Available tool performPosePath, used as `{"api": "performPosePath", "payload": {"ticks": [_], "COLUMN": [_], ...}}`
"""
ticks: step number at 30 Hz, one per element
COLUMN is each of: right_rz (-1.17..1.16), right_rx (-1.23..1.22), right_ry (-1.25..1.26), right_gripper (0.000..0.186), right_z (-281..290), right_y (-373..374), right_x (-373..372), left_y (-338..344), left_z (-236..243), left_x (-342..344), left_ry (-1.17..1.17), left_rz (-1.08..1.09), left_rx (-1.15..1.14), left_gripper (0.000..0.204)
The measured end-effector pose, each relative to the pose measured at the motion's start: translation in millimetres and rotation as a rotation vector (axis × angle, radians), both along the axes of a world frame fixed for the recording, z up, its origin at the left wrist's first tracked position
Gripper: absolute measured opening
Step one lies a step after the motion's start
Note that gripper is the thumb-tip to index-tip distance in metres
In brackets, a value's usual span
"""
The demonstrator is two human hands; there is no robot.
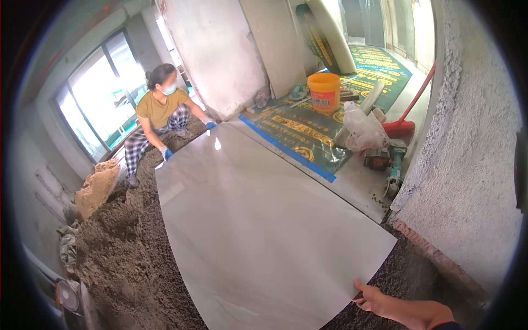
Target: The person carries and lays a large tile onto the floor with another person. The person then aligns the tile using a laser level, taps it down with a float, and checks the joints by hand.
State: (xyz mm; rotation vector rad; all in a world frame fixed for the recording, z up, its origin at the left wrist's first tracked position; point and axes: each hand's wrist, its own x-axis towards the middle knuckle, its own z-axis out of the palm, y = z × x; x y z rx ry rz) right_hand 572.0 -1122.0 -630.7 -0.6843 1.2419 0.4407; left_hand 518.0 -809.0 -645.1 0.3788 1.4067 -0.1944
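A large, glossy, pale grey floor tile (264,220) fills the middle of the view, above a bed of dark, crumbly mortar (126,258). My right hand (374,300) grips its near right edge, thumb on top and fingers curled underneath. My left hand is out of view. At the tile's far end a crouching co-worker (165,110) in a face mask has both blue-and-white gloved hands on its edge. The tile's right side runs along a floor of laid tiles (352,192). How far the tile stands above the mortar is hard to tell.
On the right, a protective sheet (291,129) bears a yellow bucket (324,91). Near it are a plastic bag (363,129), a red broom (399,127) and a cordless power tool (393,165). A rough wall (467,165) borders the right; a sand heap (98,190) lies left.
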Motion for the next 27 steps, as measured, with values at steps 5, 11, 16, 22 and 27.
{"api": "performPosePath", "payload": {"ticks": [5, 11, 16, 22, 27], "right_rz": [-0.035, -0.118, -0.129, -0.077, -0.223], "right_rx": [0.005, -0.022, -0.033, -0.042, -0.017], "right_ry": [-0.012, -0.013, -0.026, -0.02, 0.001], "right_gripper": [0.033, 0.031, 0.032, 0.033, 0.03], "right_z": [-12.9, -29.3, -36.1, -34.0, -39.2], "right_y": [-2.5, -4.8, -10.8, -16.9, -19.8], "right_x": [3.6, 1.1, -1.2, -3.5, 1.9], "left_y": [-4.8, -11.1, -13.5, -17.6, -24.7], "left_z": [-0.6, 2.6, -2.6, -6.5, 9.1], "left_x": [2.2, 2.6, -1.9, -5.2, 1.0], "left_ry": [-0.072, -0.032, -0.035, -0.071, -0.042], "left_rz": [-0.043, -0.034, -0.043, -0.035, -0.021], "left_rx": [-0.013, -0.013, -0.023, -0.032, -0.088], "left_gripper": [0.054, 0.052, 0.053, 0.055, 0.056]}}
